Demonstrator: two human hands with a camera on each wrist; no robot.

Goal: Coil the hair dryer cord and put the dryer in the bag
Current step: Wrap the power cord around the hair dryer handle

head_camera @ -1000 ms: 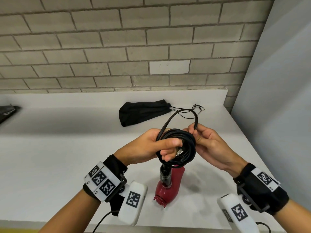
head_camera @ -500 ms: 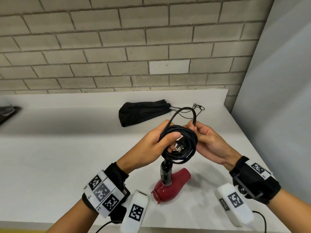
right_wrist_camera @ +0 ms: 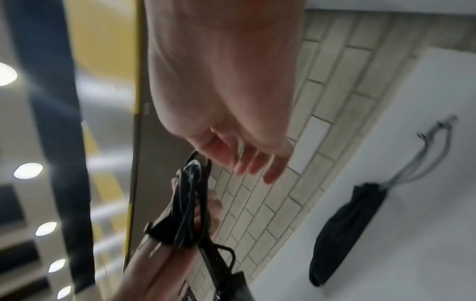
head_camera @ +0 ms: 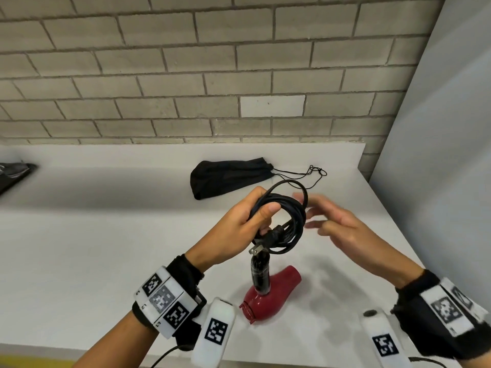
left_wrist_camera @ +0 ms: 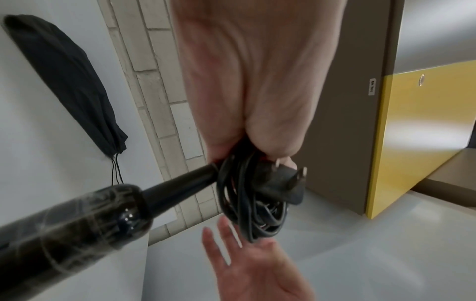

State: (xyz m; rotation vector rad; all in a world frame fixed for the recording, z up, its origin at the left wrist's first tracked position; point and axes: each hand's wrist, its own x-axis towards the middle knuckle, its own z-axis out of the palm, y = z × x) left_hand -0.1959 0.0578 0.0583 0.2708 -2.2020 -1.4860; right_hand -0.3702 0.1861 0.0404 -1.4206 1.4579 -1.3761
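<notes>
Wristbands with printed markers sit on both my forearms at the near edge of the white counter (head_camera: 79, 261). Just beyond them the red hair dryer (head_camera: 273, 293) hangs below my left hand by its black handle (head_camera: 261, 272), nozzle end down at the counter; whether it touches the surface I cannot tell.

Left hand (head_camera: 239, 229): fingers and thumb curled around the coiled black cord (head_camera: 285, 221), thumb pressed across the top strands. The coil hangs in several loops, with one larger loop arching above the bundle. The plug (head_camera: 261, 247) sticks out at the lower left of the coil, its prongs pointing toward me. The left wrist view shows the same grip from below: plug (left_wrist_camera: 280, 183) lying across the loops, handle (left_wrist_camera: 77, 220) running away from the palm.

Right hand (head_camera: 342, 229): just to the right of the coil, fingers spread and relaxed, holding nothing, blurred. I cannot tell whether the fingertips (right_wrist_camera: 257, 165) touch the cord.

Farther back, the black drawstring bag (head_camera: 228, 176) lies flat on the counter, well apart from the dryer, its strings (head_camera: 310, 173) trailing right. Behind it, the brick wall (head_camera: 186, 75). A dark object (head_camera: 13, 173) lies at the far left edge.
</notes>
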